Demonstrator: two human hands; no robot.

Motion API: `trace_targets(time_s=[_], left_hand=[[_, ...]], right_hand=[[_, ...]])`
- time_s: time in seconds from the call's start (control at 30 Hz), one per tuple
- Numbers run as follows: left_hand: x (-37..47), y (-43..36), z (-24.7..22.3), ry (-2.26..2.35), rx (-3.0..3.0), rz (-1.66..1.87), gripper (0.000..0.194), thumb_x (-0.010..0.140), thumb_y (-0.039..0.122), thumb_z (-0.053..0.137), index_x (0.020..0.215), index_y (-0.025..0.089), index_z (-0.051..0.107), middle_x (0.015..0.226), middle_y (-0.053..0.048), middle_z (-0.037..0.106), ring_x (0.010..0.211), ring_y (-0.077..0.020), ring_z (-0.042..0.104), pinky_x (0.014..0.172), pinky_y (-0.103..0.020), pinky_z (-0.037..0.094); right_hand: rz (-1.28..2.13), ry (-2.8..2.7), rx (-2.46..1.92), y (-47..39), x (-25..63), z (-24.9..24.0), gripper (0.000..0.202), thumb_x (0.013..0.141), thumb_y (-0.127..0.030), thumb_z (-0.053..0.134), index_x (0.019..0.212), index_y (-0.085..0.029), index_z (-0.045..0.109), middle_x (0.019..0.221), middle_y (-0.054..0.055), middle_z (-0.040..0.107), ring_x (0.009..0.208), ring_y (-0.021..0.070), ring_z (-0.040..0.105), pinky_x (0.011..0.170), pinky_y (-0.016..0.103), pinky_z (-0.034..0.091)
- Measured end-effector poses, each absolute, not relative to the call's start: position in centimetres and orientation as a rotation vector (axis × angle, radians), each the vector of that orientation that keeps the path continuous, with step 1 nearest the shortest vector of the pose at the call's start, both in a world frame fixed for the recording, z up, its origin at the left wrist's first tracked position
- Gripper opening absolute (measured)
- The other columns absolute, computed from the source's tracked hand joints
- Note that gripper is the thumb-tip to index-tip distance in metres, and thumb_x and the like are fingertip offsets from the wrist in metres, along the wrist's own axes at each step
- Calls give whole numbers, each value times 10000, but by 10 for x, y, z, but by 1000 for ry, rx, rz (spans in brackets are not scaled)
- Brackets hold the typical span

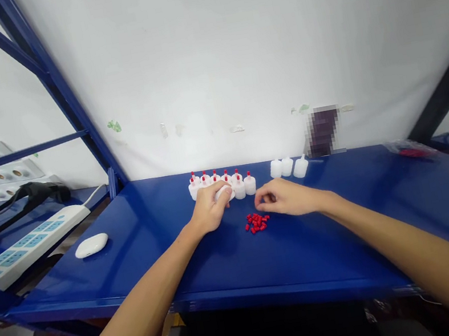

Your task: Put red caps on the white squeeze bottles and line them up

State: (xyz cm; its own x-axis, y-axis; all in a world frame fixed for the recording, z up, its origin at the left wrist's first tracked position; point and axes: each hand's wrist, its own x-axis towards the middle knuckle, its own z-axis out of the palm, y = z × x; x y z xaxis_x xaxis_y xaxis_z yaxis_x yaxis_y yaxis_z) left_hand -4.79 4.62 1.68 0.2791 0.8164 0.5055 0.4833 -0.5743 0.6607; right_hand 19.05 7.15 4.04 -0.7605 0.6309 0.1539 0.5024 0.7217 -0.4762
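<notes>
Red caps (256,222) lie loose beside the right hand (286,196), whose fingers seem pinched on one; left hand (210,207) grips a white bottle (226,192), ready for capping.

No text, label, brand, number or sign is legible on anything in view.

Capped bottles (227,183) probably block rearward; shelf front (293,260) open.

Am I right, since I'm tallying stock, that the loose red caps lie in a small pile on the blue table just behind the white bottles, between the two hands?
Not quite. The head view shows the red caps in front of the white bottles, nearer the person, on the blue table, between the left hand and right hand.
</notes>
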Motion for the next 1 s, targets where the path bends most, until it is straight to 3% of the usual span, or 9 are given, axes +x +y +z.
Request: trace_targets(time_s=[0.13,0.23,0.37,0.47,0.53,0.7,0.8,1.0], left_hand=[[-50,46,15,1191,2371,1148,424,947,493,418,974,137,647,641,4,608,553,-128,550,616,-255,420],[-51,47,15,1220,2418,1119,447,969,493,373,1027,144,645,675,-3,626,592,-144,576,656,-270,430],[-51,46,18,1255,2432,1107,453,996,480,325,1242,187,569,964,-39,698,780,-180,640,781,-299,451],[-50,47,18,1215,2433,1180,453,1003,458,323,1334,206,502,1242,-70,643,1063,-223,623,941,-323,430],[-49,48,18,1187,2436,1221,439,1006,444,323,1316,198,513,1313,-81,604,1160,-231,583,991,-326,411],[-50,50,17,1236,2477,1237,367,992,427,366,1126,171,592,1074,-67,679,929,-199,632,851,-305,451],[-50,51,15,1256,2530,1197,330,975,414,396,1019,169,612,907,-44,678,798,-183,617,773,-298,449],[-48,54,14,1239,2568,1149,312,954,399,425,925,165,629,915,-67,645,849,-193,599,814,-311,454]], right_hand=[[554,-2632,-894,65,183,37,162,865,-262,592,832,-180,728,509,-68,434,482,84,394,521,232,297],[560,-2654,-865,61,175,35,183,886,-260,582,908,-182,746,508,-65,456,476,84,388,518,232,288],[608,-2668,-852,61,169,33,185,895,-237,579,877,-178,753,542,-42,546,484,86,421,535,233,308],[619,-2665,-874,63,167,30,188,897,-233,575,861,-177,751,566,-28,599,494,92,464,545,230,331],[603,-2661,-887,66,166,28,192,901,-233,568,858,-179,747,608,-15,642,530,102,518,568,228,358],[290,-2630,-1016,77,165,18,152,889,-250,588,896,-203,732,861,39,728,769,167,638,663,251,395],[167,-2629,-1145,81,168,15,132,890,-274,594,922,-219,710,860,41,716,754,177,634,624,259,370],[262,-2405,-1012,72,169,21,88,904,-243,564,927,-202,639,803,17,698,693,156,624,616,261,404]])
